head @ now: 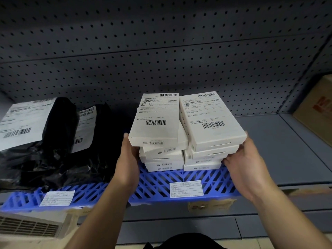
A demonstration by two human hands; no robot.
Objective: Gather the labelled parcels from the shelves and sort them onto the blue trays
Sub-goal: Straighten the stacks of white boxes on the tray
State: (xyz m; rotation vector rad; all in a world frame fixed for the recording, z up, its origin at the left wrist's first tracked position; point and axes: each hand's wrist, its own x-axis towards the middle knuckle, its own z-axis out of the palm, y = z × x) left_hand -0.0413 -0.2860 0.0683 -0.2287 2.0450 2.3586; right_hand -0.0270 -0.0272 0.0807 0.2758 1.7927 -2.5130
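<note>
Nearest the camera, 2 bare forearms reach up and forward to a grey metal shelf (296, 151). On its front edge lie 2 blue trays — the left tray (21, 198) and the right tray (179, 182), each with a small white card on its front lip.

The left hand (128, 159) lies flat against the left side of the left stack of white boxes (158, 141), fingers straight, thumb tip at the top box's corner. The right hand (246, 162) cups the right side of the right stack of white boxes (212, 139), fingers loosely spread against the lower boxes; neither hand is curled round anything.

Both stacks stand side by side on the right tray, touching, each topped with a barcoded shipping label. On the left tray sit 2 black bag parcels (59, 141) with white labels.

Behind everything rises a grey pegboard wall (161, 51) — and at far right a brown carton (318, 108).
</note>
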